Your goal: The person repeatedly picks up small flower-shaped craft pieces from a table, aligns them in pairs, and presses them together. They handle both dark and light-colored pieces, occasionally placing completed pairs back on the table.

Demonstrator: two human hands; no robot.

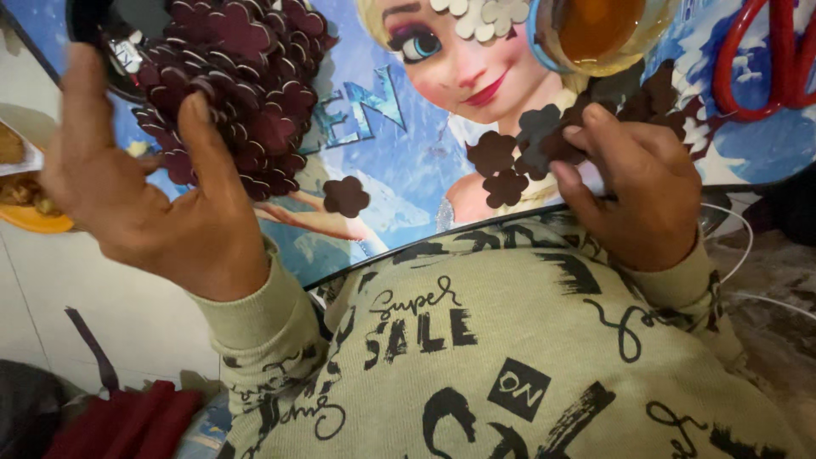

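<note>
Basically, largest first: printed board (408,161) is spanning the upper frame, lying across the lap, blue picture surface. Sleeve and sweater are filling the lower half.

Ball (234,93), upper left, is a dense cluster of dark maroon flower cutouts layered all over. Left hand (140,195) is grasping it from below, thumb and fingers spread around the underside. Looks light, somewhat springy; petals probably crush or peel off if squeezed, so best cradling from underneath as now, not pinching petals.

Right hand (633,183), right of centre, is pinching a loose flower (552,140) between thumb and fingertips, right at the board's near edge. Thin, floppy, light sheet material by the look; edge pinch is enough.

Counts: one ball; loose dark flowers on the board, one alone at centre (346,196), two or three near the right hand (497,170), more piled upper right, total unclear. Pale flowers (480,15) at top edge, a few. One glue cup (595,30) top right, amber contents. One red scissors (765,59) far upper right. One orange plate (34,217) at left edge.
</note>
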